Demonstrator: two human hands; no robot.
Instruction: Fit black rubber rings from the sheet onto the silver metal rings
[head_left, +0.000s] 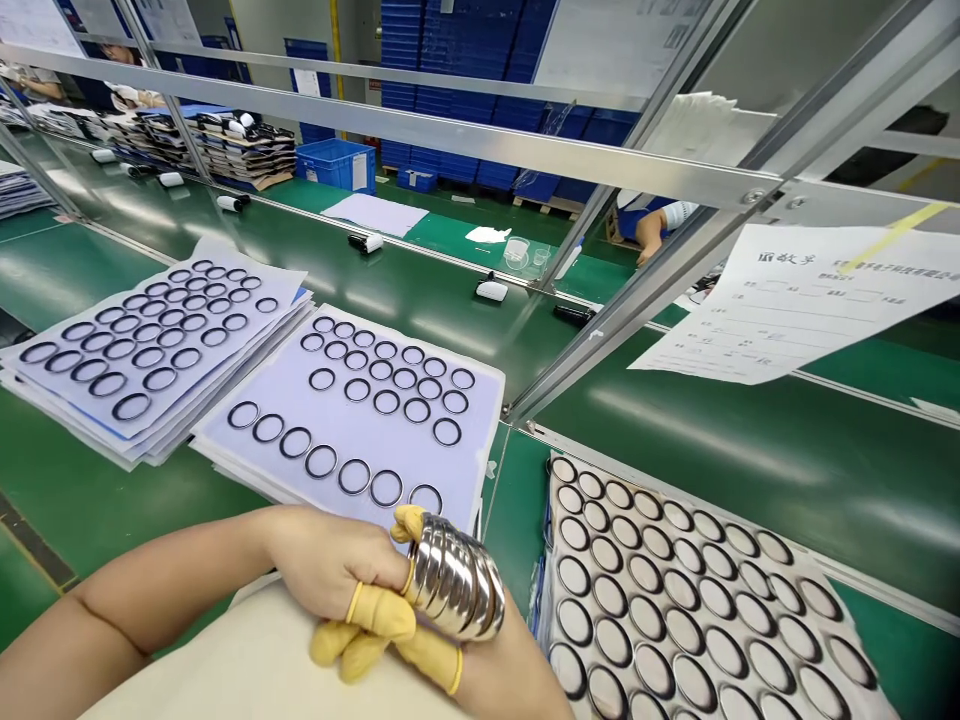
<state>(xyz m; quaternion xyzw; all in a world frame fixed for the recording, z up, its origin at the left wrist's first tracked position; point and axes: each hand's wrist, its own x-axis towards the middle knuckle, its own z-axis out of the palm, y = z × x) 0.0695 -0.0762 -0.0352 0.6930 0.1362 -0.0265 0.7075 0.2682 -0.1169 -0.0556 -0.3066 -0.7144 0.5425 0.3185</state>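
**Left grip [334, 565] clamped on ring stack [454, 580], middle sheet [390, 440] part-covered**

Left grip was bent tight: forefinger at the far side, thumb at the near side, both at the stack's left end, gap no wider than the rings seemed to need. Several shiny metal rings sat face to face, tilted, above the near edge of the middle sheet. Right grip [431, 655] was tucked under the left thumb, fingers curled; couldn't tell if it was also grasping the rings or if they were around part of it, since the stack hid that side. Both wore yellow finger covers [379, 610].

Progress, my read: partway. Middle sheet had rows of rings at the far side and a single row along the near side, bare band between. Left sheet [279, 282], on top of a pile, was mostly covered. Right sheet [866, 705] was packed with close rows. If rings were going down, the bare band and the held stack were what was left; one frame couldn't settle laying versus collecting. All three sat on the green worktop [45, 480].
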